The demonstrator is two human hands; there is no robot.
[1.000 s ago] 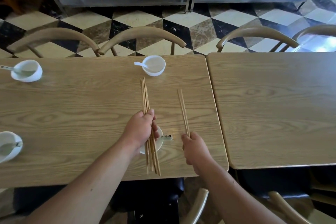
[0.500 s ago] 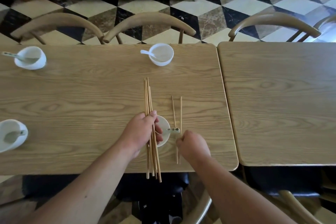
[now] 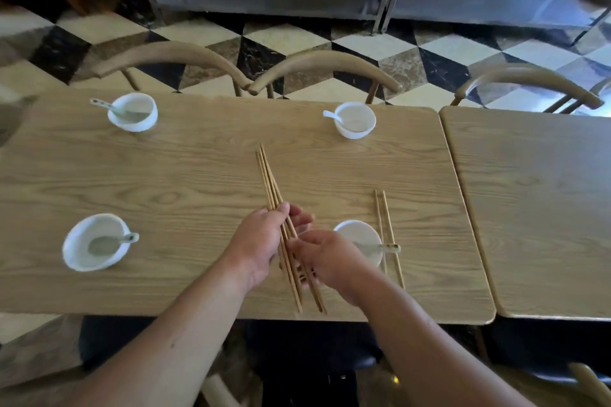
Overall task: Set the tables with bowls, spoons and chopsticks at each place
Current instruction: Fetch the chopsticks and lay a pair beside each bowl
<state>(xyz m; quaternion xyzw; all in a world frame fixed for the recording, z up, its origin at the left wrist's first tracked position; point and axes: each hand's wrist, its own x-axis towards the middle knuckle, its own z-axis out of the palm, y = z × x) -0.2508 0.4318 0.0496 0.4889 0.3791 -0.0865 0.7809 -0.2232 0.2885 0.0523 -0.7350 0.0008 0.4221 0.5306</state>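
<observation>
No readable writing or logos anywhere, as far as I can make out. The left hand (image 3: 261, 244) is wrapped around a bundle of chopsticks (image 3: 269, 178), tips pointing off toward 11 o'clock, back ends hanging past the near edge of the wooden table (image 3: 198, 175). The right hand (image 3: 327, 258) sits right up against it with fingers pinched on that same bundle, though it's too blurry to tell how many sticks it has.

Just at 3 o'clock from the hands there's a white bowl (image 3: 358, 235) with a spoon (image 3: 388, 247) in it, and a laid pair of chopsticks (image 3: 383, 221) lies along its right side. Three more bowls with spoons: 9 o'clock (image 3: 96, 241), 10 o'clock (image 3: 132, 112), and 1 o'clock (image 3: 355, 119). A second table (image 3: 535, 208) butts up on the right.
</observation>
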